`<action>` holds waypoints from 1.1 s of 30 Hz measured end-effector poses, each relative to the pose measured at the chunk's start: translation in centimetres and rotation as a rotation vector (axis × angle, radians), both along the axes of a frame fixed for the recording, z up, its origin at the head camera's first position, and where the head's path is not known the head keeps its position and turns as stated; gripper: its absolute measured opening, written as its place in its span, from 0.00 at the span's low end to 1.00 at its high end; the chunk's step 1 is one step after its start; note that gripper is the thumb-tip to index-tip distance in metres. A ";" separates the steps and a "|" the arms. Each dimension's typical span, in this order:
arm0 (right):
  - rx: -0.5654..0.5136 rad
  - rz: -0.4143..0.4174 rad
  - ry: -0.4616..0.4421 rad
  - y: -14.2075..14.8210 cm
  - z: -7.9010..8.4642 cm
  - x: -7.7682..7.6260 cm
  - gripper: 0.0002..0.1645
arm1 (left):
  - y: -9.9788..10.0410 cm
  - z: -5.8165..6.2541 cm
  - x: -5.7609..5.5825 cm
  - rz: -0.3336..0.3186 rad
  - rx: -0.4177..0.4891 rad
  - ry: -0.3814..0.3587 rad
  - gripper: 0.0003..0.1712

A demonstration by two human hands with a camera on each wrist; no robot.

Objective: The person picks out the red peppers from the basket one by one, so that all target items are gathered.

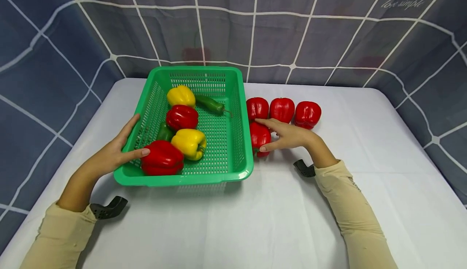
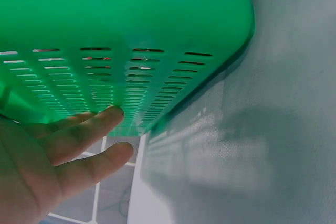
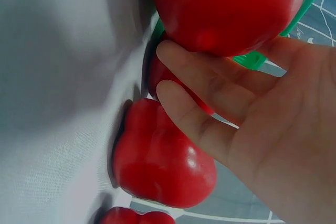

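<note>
The left hand (image 1: 112, 151) spreads at the green plastic basket (image 1: 204, 178); right of it, the right hand (image 1: 291, 135) straddles a glossy red bell pepper (image 1: 258, 135), grip apart: likely light, firm, slippery; best cupped by its sides.

Right hand's fingers, spread and nearly straight, reaching behind a red bell pepper.
The right hand (image 3: 270, 121) comes in from the right; the large pepper (image 3: 231, 6) fills the top, overlapping some fingers. A second pepper (image 3: 157, 73) shows behind the fingertips, a third (image 3: 163, 161) below, a fourth (image 3: 135, 217) cut off. White-covered counter (image 3: 58, 93) lies left; green plastic (image 3: 251, 60) peeks out behind.
</note>
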State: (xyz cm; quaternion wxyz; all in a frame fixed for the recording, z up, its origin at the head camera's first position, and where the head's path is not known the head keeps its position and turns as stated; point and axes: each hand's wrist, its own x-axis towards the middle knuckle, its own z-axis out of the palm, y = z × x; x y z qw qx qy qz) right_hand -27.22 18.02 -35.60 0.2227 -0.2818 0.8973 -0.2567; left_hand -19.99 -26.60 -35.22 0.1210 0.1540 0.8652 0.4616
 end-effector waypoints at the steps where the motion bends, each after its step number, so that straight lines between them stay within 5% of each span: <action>1: 0.002 0.000 -0.002 0.0 0.0 0.0 0.54 | 0.0 0.0 0.0 0.000 -0.001 -0.001 0.54; 33: 0.038 -0.031 -0.062 0.1 -0.3 -0.1 0.56 | 0.1 0.2 0.0 0.020 -0.040 -0.002 0.54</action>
